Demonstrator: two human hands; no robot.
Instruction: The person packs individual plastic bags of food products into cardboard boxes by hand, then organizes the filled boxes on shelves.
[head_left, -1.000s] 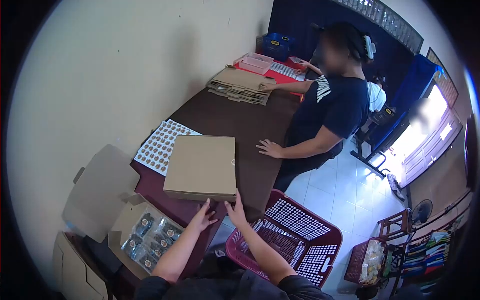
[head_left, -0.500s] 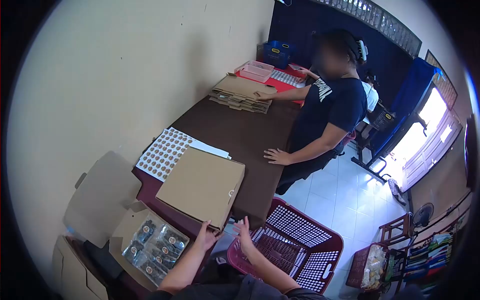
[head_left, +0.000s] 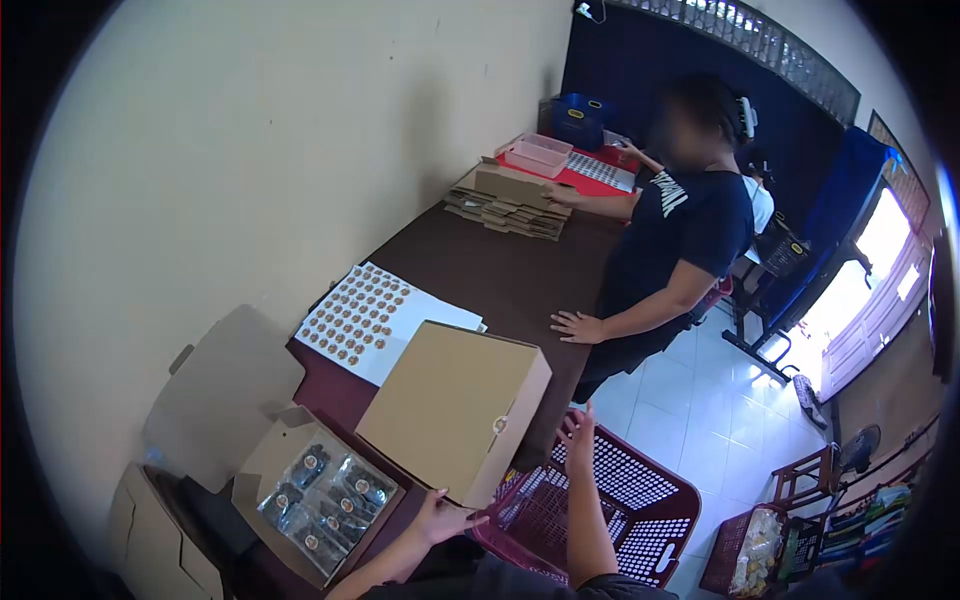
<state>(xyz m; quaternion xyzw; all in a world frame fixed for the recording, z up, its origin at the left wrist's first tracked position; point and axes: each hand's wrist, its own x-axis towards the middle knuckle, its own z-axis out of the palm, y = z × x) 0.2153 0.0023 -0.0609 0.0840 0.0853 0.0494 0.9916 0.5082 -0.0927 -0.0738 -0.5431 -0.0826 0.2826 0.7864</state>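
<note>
A closed brown cardboard box (head_left: pixel 450 405) with a round sticker on its side sits at the near end of the table. My left hand (head_left: pixel 445 518) grips its near corner, thumb up against the side and fingers under the bottom edge. To the right of the box, my right hand (head_left: pixel 579 440) is raised with fingers apart, touching nothing that I can make out. Left of the box stands an open carton (head_left: pixel 245 490) holding clear packs of dark contents (head_left: pixel 328 505) with round stickers. A sheet of round stickers (head_left: pixel 350 315) lies behind the box.
A maroon plastic basket (head_left: pixel 640 470) stands on the floor below my right hand. Across the brown-covered table (head_left: pixel 480 260), a co-worker (head_left: pixel 680 230) rests one hand on flattened cartons (head_left: pixel 510 200). A pink tray (head_left: pixel 540 155) and a blue basket (head_left: pixel 580 120) are farther back.
The box has shifted right and turned, showing more of its stickered side and more of the sticker sheet. My right hand has moved up and right, away from the near corner.
</note>
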